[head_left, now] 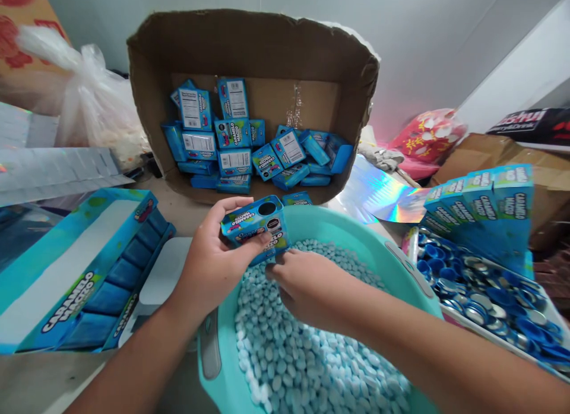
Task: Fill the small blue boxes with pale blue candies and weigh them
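My left hand (214, 262) is wrapped round a small blue candy box (256, 227) printed "Caramelo Macizo", its thumb across the front. The box is tilted above the rim of a teal basin (356, 221), and a dark round opening or spot shows on its upper side. Light blue candies (285, 354) fill the basin. My right hand (303, 277) is over the candies just below the box, its fingers curled in and close to the box's lower edge. Whatever those fingers hold is hidden.
Behind the basin, a cardboard carton (253, 51) on its side holds several blue boxes (234, 135). A display case (84, 283) of blue boxes lies left. At right, a tray (485, 301) holds blue caps and metallic discs, with upright blue cartons (485, 212) behind.
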`<state>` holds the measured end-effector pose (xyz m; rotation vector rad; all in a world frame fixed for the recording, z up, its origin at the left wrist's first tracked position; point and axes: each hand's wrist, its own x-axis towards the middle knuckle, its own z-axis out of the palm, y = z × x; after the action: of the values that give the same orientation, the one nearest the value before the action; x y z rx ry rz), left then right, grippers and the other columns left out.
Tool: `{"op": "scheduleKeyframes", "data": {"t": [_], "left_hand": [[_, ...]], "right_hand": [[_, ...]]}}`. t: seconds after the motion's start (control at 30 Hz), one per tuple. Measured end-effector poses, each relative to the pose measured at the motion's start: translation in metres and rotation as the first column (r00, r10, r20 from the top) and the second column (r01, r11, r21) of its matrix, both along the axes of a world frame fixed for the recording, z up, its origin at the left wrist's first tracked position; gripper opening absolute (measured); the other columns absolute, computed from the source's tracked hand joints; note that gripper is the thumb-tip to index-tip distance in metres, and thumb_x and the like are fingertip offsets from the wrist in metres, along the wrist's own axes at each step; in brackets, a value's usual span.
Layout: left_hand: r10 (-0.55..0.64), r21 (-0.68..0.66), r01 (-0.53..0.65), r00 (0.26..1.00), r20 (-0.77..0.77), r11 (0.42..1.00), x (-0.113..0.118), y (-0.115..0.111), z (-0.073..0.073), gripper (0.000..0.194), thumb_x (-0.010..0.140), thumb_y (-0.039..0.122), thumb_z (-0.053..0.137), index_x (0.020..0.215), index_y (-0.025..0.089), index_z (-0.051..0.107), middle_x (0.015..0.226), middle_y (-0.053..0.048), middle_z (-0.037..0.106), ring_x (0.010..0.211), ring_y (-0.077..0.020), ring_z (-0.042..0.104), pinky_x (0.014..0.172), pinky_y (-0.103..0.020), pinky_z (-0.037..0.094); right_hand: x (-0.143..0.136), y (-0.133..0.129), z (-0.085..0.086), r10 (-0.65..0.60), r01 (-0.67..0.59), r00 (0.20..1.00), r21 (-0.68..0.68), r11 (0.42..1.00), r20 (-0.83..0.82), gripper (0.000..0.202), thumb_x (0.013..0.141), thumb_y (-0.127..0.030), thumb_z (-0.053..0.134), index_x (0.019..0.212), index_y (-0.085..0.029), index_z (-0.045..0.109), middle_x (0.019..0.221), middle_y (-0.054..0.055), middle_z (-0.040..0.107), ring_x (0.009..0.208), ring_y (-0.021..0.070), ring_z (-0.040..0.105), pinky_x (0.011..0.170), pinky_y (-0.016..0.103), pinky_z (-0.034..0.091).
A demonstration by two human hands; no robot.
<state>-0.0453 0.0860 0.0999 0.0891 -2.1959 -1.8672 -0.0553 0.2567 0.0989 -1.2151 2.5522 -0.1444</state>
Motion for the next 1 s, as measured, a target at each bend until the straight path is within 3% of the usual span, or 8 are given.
{"op": "scheduleKeyframes", "data": {"t": [0.17, 0.27, 0.43, 0.5, 0.67, 0.77, 0.9, 1.0], "left_hand": [[-0.015, 0.034, 0.014, 1.0, 0.021, 0.999, 0.0, 0.0, 0.0, 0.053, 0.071, 0.029, 0.085, 0.119, 0.024, 0.062, 0.108, -0.002, 0.072, 0.091, -0.019, 0.073, 0.076, -0.024, 0.06], [-0.022, 0.054, 0.021, 1.0, 0.01, 0.998, 0.0, 0.0, 0.0, 0.051, 0.072, 0.028, 0.084, 0.118, 0.024, 0.062, 0.106, -0.002, 0.072, 0.089, -0.0184, 0.073, 0.075, -0.023, 0.059], [-0.036, 0.052, 0.036, 0.999, -0.007, 0.998, 0.001, -0.001, -0.001, 0.051, 0.073, 0.028, 0.085, 0.118, 0.024, 0.062, 0.108, -0.002, 0.072, 0.09, -0.0187, 0.073, 0.075, -0.023, 0.06], [-0.042, 0.057, 0.042, 0.999, -0.008, 0.997, 0.002, -0.001, -0.002, 0.05, 0.073, 0.027, 0.084, 0.118, 0.024, 0.062, 0.106, -0.002, 0.072, 0.089, -0.0184, 0.074, 0.074, -0.023, 0.06], [-0.048, 0.047, 0.048, 0.999, -0.015, 0.998, 0.001, -0.001, -0.003, 0.048, 0.074, 0.025, 0.084, 0.117, 0.026, 0.062, 0.104, 0.0, 0.072, 0.087, -0.0163, 0.073, 0.073, -0.02, 0.059], [-0.042, 0.036, 0.042, 0.999, -0.012, 0.998, 0.001, -0.001, -0.002, 0.049, 0.074, 0.027, 0.084, 0.118, 0.026, 0.063, 0.105, 0.0, 0.072, 0.089, -0.0169, 0.073, 0.073, -0.02, 0.06], [-0.027, 0.031, 0.027, 1.0, -0.016, 0.999, 0.001, -0.001, -0.002, 0.049, 0.075, 0.029, 0.084, 0.119, 0.026, 0.063, 0.11, -0.001, 0.072, 0.092, -0.0179, 0.073, 0.076, -0.021, 0.06], [-0.025, 0.025, 0.026, 1.0, -0.018, 0.999, 0.001, -0.001, -0.003, 0.049, 0.075, 0.029, 0.084, 0.119, 0.026, 0.063, 0.11, 0.0, 0.072, 0.093, -0.0174, 0.073, 0.077, -0.021, 0.06]], "right_hand": [[0.005, -0.001, 0.017, 0.198, -0.091, 0.884, -0.262, 0.961, 0.423, 0.026, 0.084, -0.024, 0.062, 0.108, -0.02, 0.071, 0.101, 0.006, 0.068, 0.084, 0.0184, 0.063, 0.075, 0.028, 0.048], [0.01, -0.005, 0.026, 0.251, -0.07, 0.673, -0.277, 0.958, 0.696, 0.024, 0.085, -0.019, 0.059, 0.105, -0.017, 0.072, 0.091, 0.002, 0.069, 0.076, 0.0133, 0.062, 0.071, 0.022, 0.049], [0.012, -0.01, 0.032, 0.037, 0.046, 0.143, -0.044, 0.998, 0.989, 0.015, 0.087, -0.011, 0.054, 0.077, -0.016, 0.063, 0.066, -0.005, 0.06, 0.06, 0.0081, 0.06, 0.063, 0.016, 0.051], [0.013, -0.012, 0.03, 0.002, -0.031, 0.09, 0.001, 1.0, 0.996, 0.024, 0.084, -0.002, 0.055, 0.065, -0.018, 0.055, 0.058, -0.008, 0.053, 0.051, 0.0055, 0.051, 0.053, 0.012, 0.045], [0.014, -0.016, 0.028, -0.011, -0.101, 0.239, 0.036, 0.994, 0.971, 0.022, 0.08, -0.001, 0.055, 0.066, -0.018, 0.055, 0.059, -0.008, 0.054, 0.055, 0.0069, 0.053, 0.053, 0.013, 0.044], [0.013, -0.015, 0.028, -0.074, 0.013, 0.454, 0.077, 0.997, 0.888, 0.014, 0.081, -0.012, 0.054, 0.069, -0.018, 0.059, 0.066, -0.002, 0.061, 0.064, 0.0127, 0.061, 0.058, 0.02, 0.047], [0.011, -0.01, 0.019, -0.096, 0.101, 0.871, 0.015, 0.995, 0.481, 0.017, 0.083, -0.02, 0.05, 0.071, -0.018, 0.062, 0.065, 0.004, 0.063, 0.057, 0.0156, 0.053, 0.049, 0.027, 0.034], [0.006, -0.005, 0.01, -0.154, 0.164, 0.967, -0.034, 0.986, 0.203, 0.02, 0.088, -0.022, 0.046, 0.077, -0.019, 0.063, 0.068, 0.005, 0.063, 0.057, 0.0155, 0.049, 0.05, 0.03, 0.027]]}}
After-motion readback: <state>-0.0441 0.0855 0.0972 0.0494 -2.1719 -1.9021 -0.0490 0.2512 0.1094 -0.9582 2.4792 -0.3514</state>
